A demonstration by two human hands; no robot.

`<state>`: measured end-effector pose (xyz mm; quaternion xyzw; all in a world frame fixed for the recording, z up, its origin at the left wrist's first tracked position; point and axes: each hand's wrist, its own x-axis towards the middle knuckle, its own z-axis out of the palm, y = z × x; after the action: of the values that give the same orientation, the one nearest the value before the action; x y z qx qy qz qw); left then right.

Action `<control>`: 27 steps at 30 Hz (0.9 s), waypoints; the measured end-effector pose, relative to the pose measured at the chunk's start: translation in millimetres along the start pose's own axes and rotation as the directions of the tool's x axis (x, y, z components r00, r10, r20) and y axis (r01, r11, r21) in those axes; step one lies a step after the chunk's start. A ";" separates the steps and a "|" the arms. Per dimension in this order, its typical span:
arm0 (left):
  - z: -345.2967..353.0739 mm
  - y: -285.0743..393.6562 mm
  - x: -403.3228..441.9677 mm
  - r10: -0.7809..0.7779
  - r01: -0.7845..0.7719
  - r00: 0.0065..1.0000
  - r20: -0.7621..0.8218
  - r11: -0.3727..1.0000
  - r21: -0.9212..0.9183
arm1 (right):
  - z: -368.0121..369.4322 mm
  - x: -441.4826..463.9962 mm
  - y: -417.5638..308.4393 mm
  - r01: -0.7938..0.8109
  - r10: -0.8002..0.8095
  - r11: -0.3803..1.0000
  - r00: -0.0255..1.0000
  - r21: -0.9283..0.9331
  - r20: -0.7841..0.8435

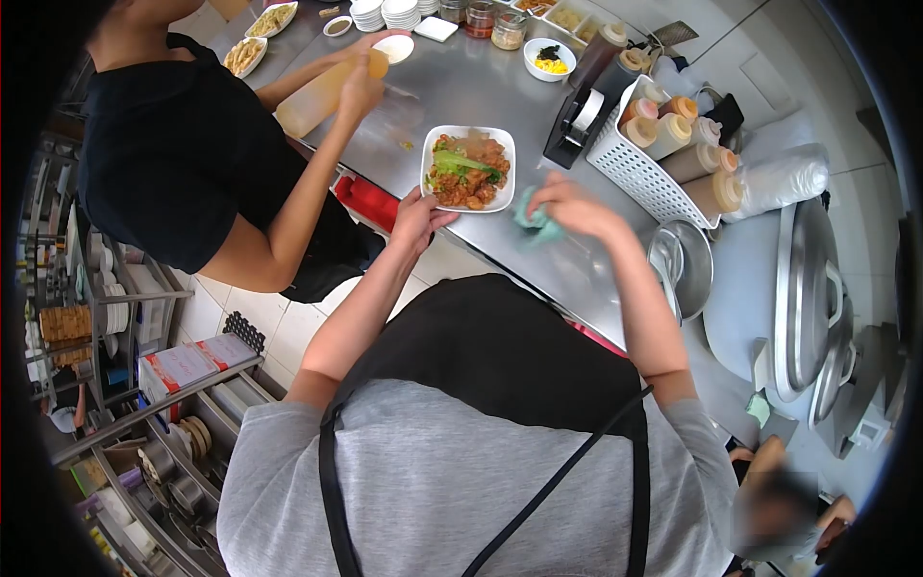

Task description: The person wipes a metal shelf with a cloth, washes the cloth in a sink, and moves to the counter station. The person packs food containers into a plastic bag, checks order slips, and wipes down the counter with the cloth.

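Observation:
A square white plate [512, 183] of browned, sauced food pieces with green leaves on top stands at the steel counter's near edge. My left hand [415, 223] grips the plate's near left corner, thumb along the rim. To the right of the plate, my right hand [569, 204] is closed on a green cloth [536, 225] at the counter surface; both are somewhat blurred by motion.
A co-worker [183, 144] at the left holds a squeeze bottle [315, 99] and a small white dish [394, 49]. A tape dispenser [574, 125], a white basket [615, 159] of sauce bottles, metal bowls [688, 260] and a large lidded pot [760, 298] line the right side.

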<state>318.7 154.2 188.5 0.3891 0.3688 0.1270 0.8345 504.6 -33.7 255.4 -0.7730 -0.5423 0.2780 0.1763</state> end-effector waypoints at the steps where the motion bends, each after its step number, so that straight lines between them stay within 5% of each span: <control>1: -0.4 2.0 0.5 -0.011 0.011 1.000 0.007 1.000 0.020 | -22.4 -13.1 -5.1 -0.062 0.061 0.996 0.998 0.061 0.019; 4: -8.8 7.9 6.9 -0.045 0.042 0.998 0.034 0.996 0.079 | -51.7 -46.8 -9.7 -0.216 0.189 0.969 0.961 -0.119 -0.204; 6: -16.9 17.5 14.4 -0.095 0.083 0.993 0.077 0.986 0.145 | -61.4 -57.7 -0.5 -0.146 0.200 0.948 0.965 0.284 -0.171; 8: -19.8 25.6 17.0 -0.150 0.123 0.982 0.116 0.969 0.215 | -45.1 -58.3 29.8 -0.147 0.207 0.945 0.960 0.292 -0.188; 10: -14.6 40.9 16.7 -0.206 0.127 0.968 0.145 0.896 0.426 | -39.3 -60.6 42.2 -0.336 0.247 0.928 0.879 -0.161 -0.409; 11: -17.2 43.4 21.8 -0.233 0.110 0.951 0.203 0.868 0.484 | -44.2 -59.0 44.1 -0.221 0.280 0.958 0.861 0.183 -0.425; 14: -17.5 47.9 37.4 -0.260 0.054 0.939 0.224 0.755 0.653 | -46.4 -42.0 41.9 -0.327 0.338 0.937 0.758 0.123 -0.558; 15: -12.0 52.0 37.0 -0.260 0.039 0.939 0.224 0.730 0.683 | -34.9 -27.1 45.8 -0.172 0.219 0.976 0.760 0.135 -0.613; 23: 4.1 66.3 39.5 -0.269 -0.001 0.939 0.213 0.618 0.786 | 21.7 91.0 53.2 -0.069 0.200 0.960 0.847 0.271 -0.492; 25: 2.3 65.7 40.5 -0.264 -0.009 0.939 0.219 0.621 0.784 | 14.6 88.1 60.0 -0.176 0.231 0.934 0.962 0.311 -0.147; 27: 3.5 66.6 40.8 -0.260 -0.013 0.940 0.221 0.618 0.786 | -17.4 65.0 51.1 -0.265 0.282 0.947 0.957 0.179 -0.075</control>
<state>354.5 216.9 218.4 0.6990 0.2761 -0.1667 0.6383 570.0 9.8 224.2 -0.8361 -0.3951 0.3056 0.2268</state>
